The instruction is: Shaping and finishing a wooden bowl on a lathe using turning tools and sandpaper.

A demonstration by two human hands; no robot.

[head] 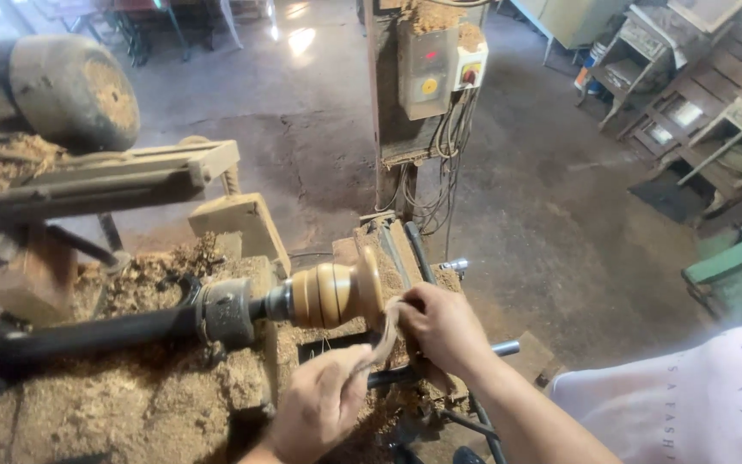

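Both hands, left hand and right hand, clench a strip of sandpaper looped under the turned wooden piece chucked on the lathe. Risk: the strip snagging on the turning could drag the fingers in.

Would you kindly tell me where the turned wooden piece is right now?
In the head view, the wooden piece sits low and centre on the lathe, just left of the right hand and above the left hand.

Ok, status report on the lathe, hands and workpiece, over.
Left hand and right hand each grip an end of a thin strip. Strip runs up against the turned wooden piece on the lathe. Sawdust heaped around; nothing in the way.
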